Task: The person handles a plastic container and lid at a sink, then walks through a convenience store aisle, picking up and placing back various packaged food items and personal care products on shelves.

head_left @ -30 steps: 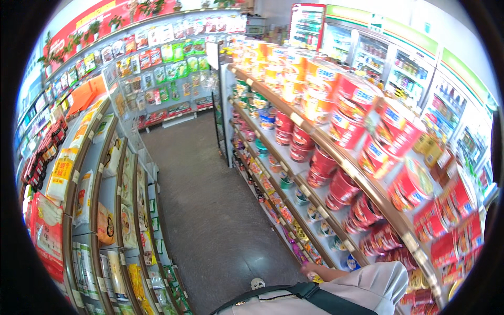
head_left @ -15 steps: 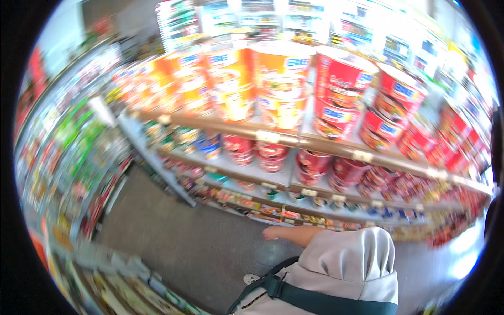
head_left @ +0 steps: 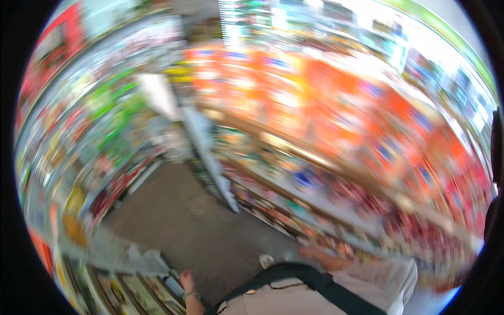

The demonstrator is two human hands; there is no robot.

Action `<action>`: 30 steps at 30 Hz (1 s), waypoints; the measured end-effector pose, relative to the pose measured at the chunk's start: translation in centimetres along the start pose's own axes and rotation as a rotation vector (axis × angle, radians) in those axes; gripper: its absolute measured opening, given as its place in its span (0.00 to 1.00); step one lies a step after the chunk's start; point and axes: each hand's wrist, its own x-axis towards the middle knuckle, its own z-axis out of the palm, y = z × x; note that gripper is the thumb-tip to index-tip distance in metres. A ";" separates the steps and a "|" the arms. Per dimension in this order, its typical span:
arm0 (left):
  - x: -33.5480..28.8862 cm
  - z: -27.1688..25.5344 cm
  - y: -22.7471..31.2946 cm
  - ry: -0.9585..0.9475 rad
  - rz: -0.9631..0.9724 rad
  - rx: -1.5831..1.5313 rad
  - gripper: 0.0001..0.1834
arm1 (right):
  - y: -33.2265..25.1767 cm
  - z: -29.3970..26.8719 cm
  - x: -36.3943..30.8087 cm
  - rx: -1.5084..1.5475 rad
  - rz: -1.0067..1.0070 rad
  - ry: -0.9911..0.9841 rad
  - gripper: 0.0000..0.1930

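The left hand (head_left: 186, 281) hangs at seven o'clock near a shelving unit (head_left: 172, 284), the right hand (head_left: 308, 252) at five near blurred low-shelf goods (head_left: 336, 245); whether either is open or closed, I cannot tell.

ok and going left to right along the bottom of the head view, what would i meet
Lower-left shelves, left hand, whitish shoe, right hand, pale right sleeve.

Dark floor (head_left: 194, 220); brown-edged shelves (head_left: 296, 150)
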 end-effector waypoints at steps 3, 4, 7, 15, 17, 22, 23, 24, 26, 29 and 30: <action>-1.3 0.6 0.7 -0.036 -0.073 0.310 0.24 | -7.4 -0.7 4.8 0.070 0.018 0.075 0.13; -1.3 0.5 -0.1 -0.053 -0.085 0.340 0.24 | -10.0 -1.6 7.1 -0.011 -0.036 -0.025 0.13; -2.9 -1.0 -2.2 -0.084 -0.324 0.429 0.24 | -17.0 -7.8 14.4 -0.366 -0.280 -0.182 0.14; 0.9 -11.7 -10.2 0.143 -0.842 0.088 0.18 | -33.0 -14.2 31.9 -0.155 -0.339 0.006 0.17; 5.0 -13.5 -10.6 0.250 -0.786 -0.039 0.16 | -35.7 -13.0 34.7 -0.188 -0.207 -0.099 0.18; 20.1 -17.5 -8.0 0.404 -0.510 -0.293 0.13 | -48.6 -14.8 40.4 -0.266 -0.028 -0.461 0.19; 24.1 -17.8 -6.5 0.398 -0.462 -0.306 0.13 | -50.7 -15.4 42.0 -0.221 -0.036 -0.476 0.19; 27.4 -19.2 -6.0 0.335 -0.453 -0.247 0.16 | -53.3 -15.9 43.8 -0.213 -0.163 -0.394 0.17; 33.4 -19.1 -2.9 0.444 -0.342 -0.222 0.21 | -56.1 -16.4 48.4 -0.133 -0.270 -0.142 0.17; 39.6 -20.6 2.8 0.326 -0.366 -0.452 0.21 | -60.9 -18.0 53.4 -0.116 -0.243 -0.092 0.16; 41.4 -20.9 3.0 0.358 -0.359 -0.546 0.20 | -62.7 -18.8 54.9 -0.142 -0.216 -0.136 0.16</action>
